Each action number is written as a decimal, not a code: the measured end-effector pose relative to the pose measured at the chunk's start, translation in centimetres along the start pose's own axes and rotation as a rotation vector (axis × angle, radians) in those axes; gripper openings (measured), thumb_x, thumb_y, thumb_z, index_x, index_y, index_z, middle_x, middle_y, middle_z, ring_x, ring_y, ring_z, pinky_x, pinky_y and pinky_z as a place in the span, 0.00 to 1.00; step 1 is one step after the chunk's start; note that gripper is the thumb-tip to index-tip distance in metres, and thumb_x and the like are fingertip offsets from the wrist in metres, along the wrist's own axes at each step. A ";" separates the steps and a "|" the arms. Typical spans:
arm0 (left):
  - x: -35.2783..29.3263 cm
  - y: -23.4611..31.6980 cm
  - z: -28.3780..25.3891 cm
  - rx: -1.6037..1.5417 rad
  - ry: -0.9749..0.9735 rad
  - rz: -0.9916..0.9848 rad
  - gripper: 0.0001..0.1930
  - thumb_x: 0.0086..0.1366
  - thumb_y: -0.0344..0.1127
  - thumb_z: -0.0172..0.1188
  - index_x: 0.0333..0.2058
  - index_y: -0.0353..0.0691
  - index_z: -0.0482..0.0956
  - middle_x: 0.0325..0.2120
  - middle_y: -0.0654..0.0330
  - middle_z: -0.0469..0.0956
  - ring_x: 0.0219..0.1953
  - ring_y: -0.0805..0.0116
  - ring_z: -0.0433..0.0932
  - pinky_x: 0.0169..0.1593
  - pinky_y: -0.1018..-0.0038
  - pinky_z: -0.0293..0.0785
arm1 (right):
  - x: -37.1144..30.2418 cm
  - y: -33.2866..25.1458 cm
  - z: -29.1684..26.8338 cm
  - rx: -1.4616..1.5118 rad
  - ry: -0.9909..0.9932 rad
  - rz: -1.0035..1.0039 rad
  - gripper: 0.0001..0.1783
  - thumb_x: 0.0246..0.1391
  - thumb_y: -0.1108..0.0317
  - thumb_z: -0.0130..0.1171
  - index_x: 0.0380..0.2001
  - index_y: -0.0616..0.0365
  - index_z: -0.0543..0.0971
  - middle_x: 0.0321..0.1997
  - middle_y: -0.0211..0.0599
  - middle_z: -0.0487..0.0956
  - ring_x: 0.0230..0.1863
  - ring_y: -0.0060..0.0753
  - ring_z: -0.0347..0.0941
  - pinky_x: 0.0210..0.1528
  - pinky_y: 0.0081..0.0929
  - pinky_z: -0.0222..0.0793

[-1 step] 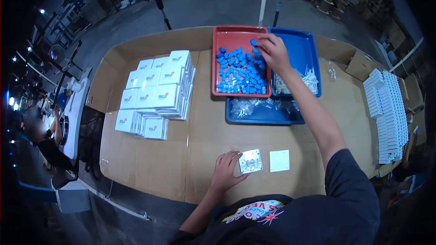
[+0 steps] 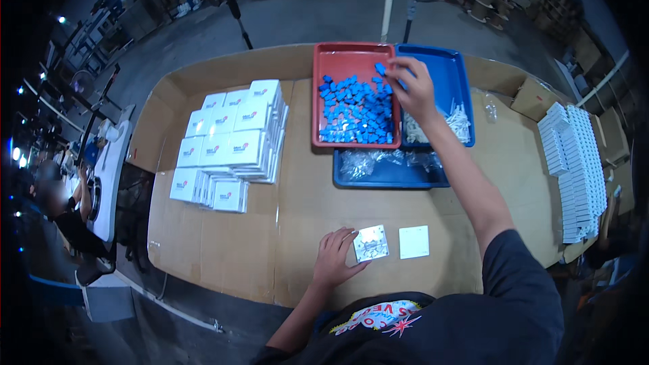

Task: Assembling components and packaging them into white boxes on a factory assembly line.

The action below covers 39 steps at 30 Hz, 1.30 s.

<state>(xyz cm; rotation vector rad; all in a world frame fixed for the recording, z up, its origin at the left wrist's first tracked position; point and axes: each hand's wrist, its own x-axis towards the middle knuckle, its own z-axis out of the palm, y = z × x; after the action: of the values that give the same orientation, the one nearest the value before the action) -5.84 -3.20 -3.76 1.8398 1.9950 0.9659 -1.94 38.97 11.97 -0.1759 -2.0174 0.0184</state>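
Cardboard formed the surface in the head view. Above the right wall of a red tray, the grip of the right hand was nearly closed, thumb and fingers together, with a small blue piece pinched at the fingertips. The piece stuck out to the left of the grip, above more blue pieces spread in the tray. The left hand lay low on the surface, its grip closed on the left side of a square unit, fingers at the upper left corner and thumb by the lower edge. A white square plate lay flat just to the right of that unit. A blue tray adjoined the red one, with pale parts at its near end, and stacked white boxes stood to the left.

Against the earlier frame, the right hand and its blue piece sat slightly farther right relative to the red tray. The left hand kept the same place on the unit, the plate beside it had not shifted, and the trays stood a little lower in view.
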 end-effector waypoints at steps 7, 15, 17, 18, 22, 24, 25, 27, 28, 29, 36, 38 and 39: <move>0.3 0.9 0.0 0.024 0.026 0.003 0.40 0.51 0.50 0.79 0.59 0.38 0.75 0.59 0.52 0.76 0.64 0.51 0.72 0.68 0.53 0.62 | -0.2 -9.0 -13.6 -0.088 0.249 -0.187 0.18 0.44 0.78 0.77 0.39 0.50 0.87 0.50 0.38 0.84 0.39 0.33 0.79 0.42 0.34 0.68; -0.2 2.8 0.5 -0.019 0.021 -0.057 0.42 0.49 0.48 0.81 0.62 0.41 0.73 0.59 0.52 0.76 0.66 0.51 0.71 0.71 0.49 0.55 | -2.2 -11.5 -19.4 -0.092 0.252 -0.165 0.19 0.48 0.79 0.74 0.44 0.52 0.83 0.52 0.41 0.85 0.45 0.36 0.80 0.44 0.33 0.70; -0.6 3.6 0.5 -0.021 -0.001 -0.120 0.41 0.54 0.49 0.78 0.63 0.42 0.72 0.63 0.53 0.73 0.70 0.52 0.67 0.74 0.43 0.49 | -2.5 -12.0 -19.3 0.008 0.278 -0.084 0.19 0.50 0.80 0.73 0.44 0.54 0.81 0.52 0.43 0.85 0.45 0.37 0.80 0.44 0.33 0.72; -0.7 3.7 0.8 -0.022 -0.002 -0.125 0.41 0.54 0.49 0.78 0.63 0.42 0.72 0.63 0.53 0.73 0.70 0.52 0.67 0.74 0.43 0.49 | -2.7 -12.2 -19.2 0.110 0.302 -0.002 0.18 0.51 0.81 0.72 0.44 0.56 0.80 0.51 0.46 0.85 0.45 0.39 0.81 0.44 0.33 0.74; -2.0 2.9 2.1 0.018 0.038 -0.167 0.41 0.54 0.49 0.78 0.64 0.41 0.71 0.63 0.52 0.73 0.70 0.51 0.67 0.73 0.43 0.52 | -5.4 -14.5 -17.1 1.381 0.387 1.066 0.13 0.64 0.78 0.65 0.50 0.59 0.76 0.48 0.43 0.85 0.42 0.36 0.83 0.46 0.33 0.79; -1.9 3.0 2.1 0.030 0.057 -0.179 0.41 0.55 0.49 0.78 0.64 0.41 0.71 0.63 0.52 0.73 0.70 0.51 0.67 0.73 0.44 0.53 | -7.7 -15.2 -16.0 1.553 0.325 1.140 0.18 0.69 0.75 0.59 0.60 0.60 0.74 0.46 0.40 0.84 0.41 0.31 0.83 0.46 0.29 0.82; -1.5 3.0 2.1 0.041 0.076 -0.158 0.43 0.53 0.47 0.79 0.64 0.40 0.70 0.62 0.51 0.74 0.69 0.50 0.68 0.73 0.45 0.54 | -9.0 -15.7 -15.2 1.695 0.343 1.277 0.21 0.70 0.75 0.57 0.64 0.59 0.71 0.47 0.40 0.83 0.41 0.30 0.83 0.47 0.27 0.83; -1.4 3.2 2.3 0.040 0.087 -0.175 0.44 0.51 0.46 0.80 0.64 0.39 0.70 0.61 0.51 0.75 0.68 0.49 0.69 0.72 0.47 0.56 | -11.3 -17.2 -14.1 1.960 0.382 1.472 0.25 0.73 0.74 0.53 0.70 0.61 0.67 0.51 0.43 0.81 0.44 0.28 0.82 0.48 0.23 0.85; -1.3 3.0 2.2 0.040 0.096 -0.152 0.44 0.51 0.46 0.80 0.64 0.39 0.70 0.61 0.51 0.75 0.68 0.49 0.70 0.72 0.48 0.56 | -12.0 -18.0 -13.8 1.959 0.367 1.510 0.25 0.73 0.74 0.53 0.70 0.61 0.67 0.51 0.43 0.81 0.44 0.28 0.82 0.48 0.23 0.85; -1.2 2.7 2.2 0.043 0.109 -0.124 0.44 0.51 0.46 0.80 0.64 0.39 0.70 0.61 0.51 0.75 0.68 0.49 0.70 0.72 0.48 0.57 | -12.5 -18.7 -13.5 2.095 0.347 1.529 0.25 0.73 0.74 0.53 0.70 0.63 0.67 0.54 0.45 0.79 0.45 0.28 0.81 0.48 0.23 0.85; -1.6 2.5 2.3 0.078 0.102 -0.129 0.44 0.54 0.51 0.79 0.65 0.40 0.70 0.63 0.53 0.74 0.68 0.52 0.70 0.72 0.47 0.58 | -13.5 -19.8 -14.0 2.591 0.227 1.399 0.28 0.78 0.61 0.46 0.72 0.66 0.63 0.61 0.55 0.74 0.47 0.33 0.75 0.44 0.26 0.80; -1.7 2.4 2.4 0.073 0.099 -0.133 0.44 0.53 0.50 0.79 0.65 0.40 0.70 0.63 0.53 0.74 0.68 0.52 0.70 0.72 0.47 0.58 | -13.0 -19.9 -14.2 2.550 0.194 1.411 0.28 0.77 0.62 0.46 0.73 0.64 0.61 0.63 0.55 0.74 0.49 0.32 0.75 0.45 0.27 0.80; -1.7 2.4 2.4 0.070 0.097 -0.131 0.44 0.53 0.50 0.79 0.65 0.40 0.70 0.63 0.53 0.74 0.68 0.52 0.70 0.72 0.47 0.58 | -13.2 -19.9 -14.0 2.551 0.193 1.422 0.28 0.77 0.62 0.46 0.73 0.64 0.61 0.63 0.55 0.74 0.49 0.32 0.75 0.45 0.27 0.80</move>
<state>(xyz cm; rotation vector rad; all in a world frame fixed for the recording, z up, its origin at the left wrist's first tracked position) -2.25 -4.18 -4.51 1.7015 2.2025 0.9755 13.90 16.60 8.12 0.1204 -0.0388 2.7926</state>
